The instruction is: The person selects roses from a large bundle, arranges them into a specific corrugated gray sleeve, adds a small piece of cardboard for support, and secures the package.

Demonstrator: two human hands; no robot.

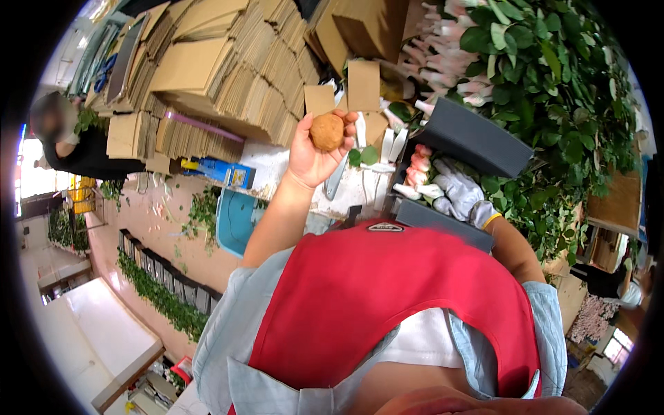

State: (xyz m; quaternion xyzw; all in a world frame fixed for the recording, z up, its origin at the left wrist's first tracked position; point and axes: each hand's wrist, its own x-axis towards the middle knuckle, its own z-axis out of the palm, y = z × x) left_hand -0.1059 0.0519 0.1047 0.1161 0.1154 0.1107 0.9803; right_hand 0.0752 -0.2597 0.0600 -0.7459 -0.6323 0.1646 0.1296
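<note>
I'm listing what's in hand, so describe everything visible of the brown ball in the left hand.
The brown ball is a single, roughly round lump, tan-brown, with a matte, slightly uneven surface; what it is made of cannot be told. It looks whole. It sits in the bare left hand, against the open-facing palm, between thumb and curled fingers. Only the hand visibly touches it.

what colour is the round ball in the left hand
Orange-brown; the round, matte ball in the bare left hand shows best in the head view.
</note>
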